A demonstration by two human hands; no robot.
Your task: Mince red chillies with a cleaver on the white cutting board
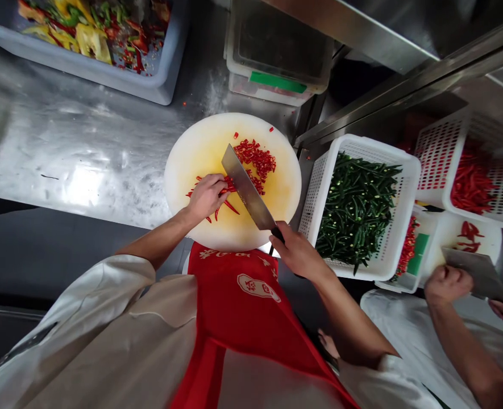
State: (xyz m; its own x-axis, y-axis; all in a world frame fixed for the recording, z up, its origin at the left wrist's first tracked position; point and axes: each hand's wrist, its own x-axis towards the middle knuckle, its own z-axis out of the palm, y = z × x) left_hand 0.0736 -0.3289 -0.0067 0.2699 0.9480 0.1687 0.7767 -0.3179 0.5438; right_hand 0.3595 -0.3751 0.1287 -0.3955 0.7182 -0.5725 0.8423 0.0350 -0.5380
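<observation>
A round white cutting board (234,236), stained yellow in its middle, lies in front of me. My left hand (209,197) is closed over a bunch of red chili peppers (228,207), whose thin ends stick out below and left of the fingers. In my right hand (296,250) is the dark handle of a cleaver (249,190). Its broad blade slants up and left across the board, right beside my left fingertips. Chopped red chili pieces (260,159) lie heaped on the blade's far side, with a few strays near the board's upper edge.
A white basket (362,272) of green chilies stands right of the board. A grey-blue tub (166,85) with pepper scraps is upper left; a lidded container (277,85) stands behind. At far right, a co-worker's hand (449,284) is beside another cleaver (479,272) and a basket of red chilies (473,182).
</observation>
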